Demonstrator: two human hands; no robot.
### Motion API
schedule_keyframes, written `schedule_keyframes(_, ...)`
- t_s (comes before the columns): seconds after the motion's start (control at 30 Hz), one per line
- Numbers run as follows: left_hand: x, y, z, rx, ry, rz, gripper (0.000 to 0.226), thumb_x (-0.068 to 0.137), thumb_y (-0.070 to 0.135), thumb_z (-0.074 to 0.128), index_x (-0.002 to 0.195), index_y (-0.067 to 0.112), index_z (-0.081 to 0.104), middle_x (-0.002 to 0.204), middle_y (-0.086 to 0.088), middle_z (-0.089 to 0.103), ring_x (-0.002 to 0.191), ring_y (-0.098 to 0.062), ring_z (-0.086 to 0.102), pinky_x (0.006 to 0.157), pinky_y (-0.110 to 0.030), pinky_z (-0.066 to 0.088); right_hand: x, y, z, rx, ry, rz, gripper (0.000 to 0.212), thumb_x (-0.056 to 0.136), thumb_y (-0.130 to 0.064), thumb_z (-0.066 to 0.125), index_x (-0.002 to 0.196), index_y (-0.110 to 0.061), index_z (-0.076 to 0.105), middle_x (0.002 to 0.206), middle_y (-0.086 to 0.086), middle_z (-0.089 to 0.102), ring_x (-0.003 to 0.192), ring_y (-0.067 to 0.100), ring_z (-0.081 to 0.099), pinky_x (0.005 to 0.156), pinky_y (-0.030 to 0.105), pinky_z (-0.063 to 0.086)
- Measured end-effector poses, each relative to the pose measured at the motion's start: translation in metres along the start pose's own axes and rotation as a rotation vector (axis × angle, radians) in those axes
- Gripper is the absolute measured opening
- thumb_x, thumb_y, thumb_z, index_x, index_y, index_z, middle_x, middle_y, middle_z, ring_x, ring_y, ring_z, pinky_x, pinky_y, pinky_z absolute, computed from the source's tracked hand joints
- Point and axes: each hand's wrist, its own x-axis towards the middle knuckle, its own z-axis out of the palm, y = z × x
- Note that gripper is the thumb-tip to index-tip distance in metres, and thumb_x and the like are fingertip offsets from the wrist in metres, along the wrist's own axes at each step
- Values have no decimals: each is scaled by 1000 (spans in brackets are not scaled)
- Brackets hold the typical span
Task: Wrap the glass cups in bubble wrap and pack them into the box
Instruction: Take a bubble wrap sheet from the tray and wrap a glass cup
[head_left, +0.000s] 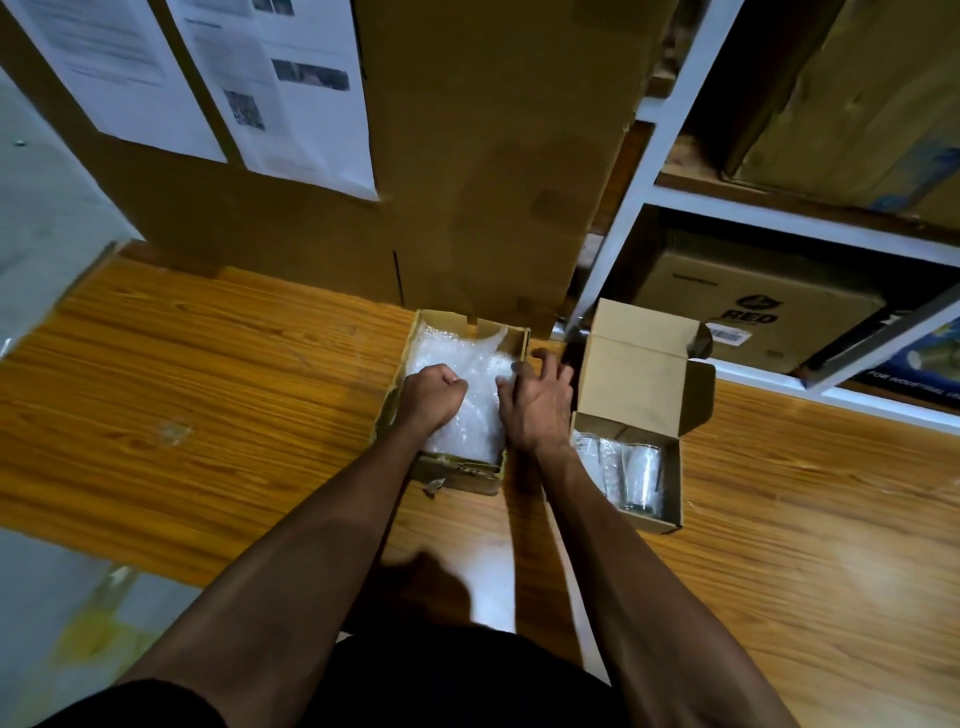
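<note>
Resting beneath both hands' grip (boxed), bubble wrap.

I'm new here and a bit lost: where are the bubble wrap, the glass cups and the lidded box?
bubble wrap (470, 374), head view, its bare middle.
glass cups (641, 475), head view, one cup's side.
lidded box (636, 387), head view, its raised lid.
</note>
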Motion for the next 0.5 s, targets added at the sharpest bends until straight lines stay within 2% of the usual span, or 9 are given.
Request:
schedule_keyframes(0.1, 4, -3, -7, -105, -25, -24, 26, 90, 48, 61, 99, 27, 73, 101, 5, 74, 90, -21, 65, 76, -30, 45, 3, -11, 1, 11, 31, 27, 62, 103, -66, 38, 125, -18, 70, 139, 12, 47, 119, 32, 40, 97, 46, 39)
schedule_keyframes(0.2, 2, -7, -10, -166, -122, 40, 26, 89, 56, 60, 87, 33, 71, 83, 9, 72, 81, -17, 66, 70, -29, 47, 6, -25, -1, 136, -60, 22, 80, 95, -82, 28, 122, -22, 75, 133, 6, 55, 119, 28, 40, 100, 46, 35)
schedule_keyframes(0.27, -3, -6, -13, -179, -149, 101, 21, 94, 49, 64, 86, 30, 70, 77, 5, 70, 77, -16, 64, 67, -29, 43, 12, -31, 0, 276, -124, 69, 78, 94, -83, 30, 112, -23, 77, 124, 3, 67, 116, 29, 51, 100, 47, 40)
schedule_keyframes(0.33, -6, -5, -14, -218, -155, 137, 17, 97, 40, 66, 92, 25, 72, 86, 2, 73, 79, -14, 64, 67, -26, 44, 17, -30, 3, 395, -133, 90, 55, 97, -66, 45, 97, -20, 75, 103, 6, 76, 101, 31, 65, 93, 45, 50)
schedule_keyframes(0.37, -6, -5, -15, -252, -150, 149, 17, 96, 40, 66, 93, 26, 74, 89, 4, 75, 83, -14, 66, 70, -25, 46, 19, -27, 3, 438, -138, 97, 42, 98, -54, 51, 97, -18, 74, 98, 8, 76, 95, 31, 68, 90, 43, 55)
schedule_keyframes(0.43, -8, -3, -19, -307, -96, 178, 18, 92, 44, 62, 94, 30, 73, 93, 9, 76, 90, -16, 70, 77, -29, 51, 22, -21, -2, 516, -173, 113, 28, 100, -36, 53, 101, -17, 74, 97, 9, 76, 91, 29, 69, 85, 37, 56)
schedule_keyframes(0.5, -8, 2, -23, -348, 30, 198, 9, 95, 30, 64, 97, 27, 72, 102, 5, 74, 93, -18, 67, 80, -31, 50, 22, -18, -16, 649, -226, 122, 24, 105, -23, 51, 108, -16, 74, 101, 5, 75, 92, 23, 69, 84, 35, 55)
